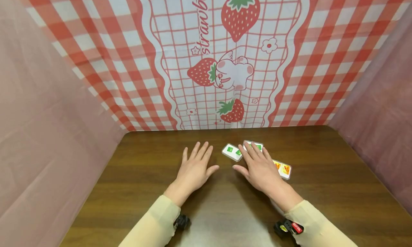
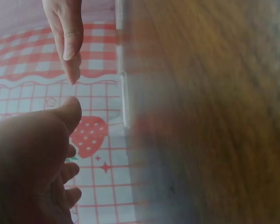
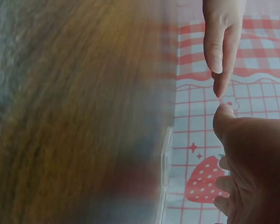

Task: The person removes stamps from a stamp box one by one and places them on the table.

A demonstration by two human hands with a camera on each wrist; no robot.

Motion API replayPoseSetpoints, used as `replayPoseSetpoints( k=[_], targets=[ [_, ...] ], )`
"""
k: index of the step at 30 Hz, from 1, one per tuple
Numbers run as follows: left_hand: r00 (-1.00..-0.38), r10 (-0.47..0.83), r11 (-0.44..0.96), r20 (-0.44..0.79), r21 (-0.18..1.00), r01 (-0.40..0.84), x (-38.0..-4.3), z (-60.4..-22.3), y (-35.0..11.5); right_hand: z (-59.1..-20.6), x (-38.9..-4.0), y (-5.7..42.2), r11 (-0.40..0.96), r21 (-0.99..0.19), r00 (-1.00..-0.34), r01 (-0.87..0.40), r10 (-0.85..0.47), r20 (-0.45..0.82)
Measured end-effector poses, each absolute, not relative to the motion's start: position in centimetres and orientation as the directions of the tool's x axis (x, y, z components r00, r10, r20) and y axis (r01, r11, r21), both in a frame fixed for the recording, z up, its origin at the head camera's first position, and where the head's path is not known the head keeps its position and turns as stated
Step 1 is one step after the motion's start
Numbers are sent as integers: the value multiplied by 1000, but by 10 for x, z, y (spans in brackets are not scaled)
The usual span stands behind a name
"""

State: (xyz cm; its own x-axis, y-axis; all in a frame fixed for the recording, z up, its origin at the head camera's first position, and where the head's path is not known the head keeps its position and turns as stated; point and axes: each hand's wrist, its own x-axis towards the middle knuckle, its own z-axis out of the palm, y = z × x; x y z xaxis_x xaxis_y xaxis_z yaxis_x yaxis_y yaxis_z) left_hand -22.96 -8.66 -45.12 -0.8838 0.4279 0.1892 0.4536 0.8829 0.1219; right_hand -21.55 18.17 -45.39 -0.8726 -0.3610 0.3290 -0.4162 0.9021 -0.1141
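My left hand (image 1: 194, 169) is held palm down with straight, slightly spread fingers, and nothing is in it. To its right, my right hand (image 1: 259, 167) lies likewise, its fingers reaching over a white card with green pictures (image 1: 259, 147) and partly hiding it. Whether those fingertips touch that card cannot be told. Just left of them is another white card with green squares (image 1: 230, 150). A card with orange pictures (image 1: 285, 170) sits right of the right hand, partly covered by it. In the left wrist view, a clear card edge (image 2: 125, 100) shows edge-on beyond the left thumb.
The cards lie on a brown wooden table (image 1: 145, 168). Behind it hangs a red-and-white checked cloth with strawberries (image 1: 128, 78). Pink cloth walls stand at the left (image 1: 48, 132) and right (image 1: 379, 114). Small black devices (image 1: 182, 222) are worn at both wrists.
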Motion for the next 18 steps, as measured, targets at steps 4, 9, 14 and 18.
replayPoseSetpoints(
  k=[4,9,14,18],
  targets=[
    [-892,421,884,167,146,444,-237,-454,-85,-456,-219,182,907,-119,-888,-405,-359,289],
    [-894,421,886,152,140,441,-250,-456,-77,-454,-223,181,916,-127,-912,-381,-350,214],
    [-884,452,876,120,127,466,-257,-455,-67,-454,-222,182,918,-124,-919,-375,-351,179],
    [-879,468,868,89,138,477,-260,-453,-59,-455,-220,183,918,-135,-922,-373,-351,161]
  ],
)
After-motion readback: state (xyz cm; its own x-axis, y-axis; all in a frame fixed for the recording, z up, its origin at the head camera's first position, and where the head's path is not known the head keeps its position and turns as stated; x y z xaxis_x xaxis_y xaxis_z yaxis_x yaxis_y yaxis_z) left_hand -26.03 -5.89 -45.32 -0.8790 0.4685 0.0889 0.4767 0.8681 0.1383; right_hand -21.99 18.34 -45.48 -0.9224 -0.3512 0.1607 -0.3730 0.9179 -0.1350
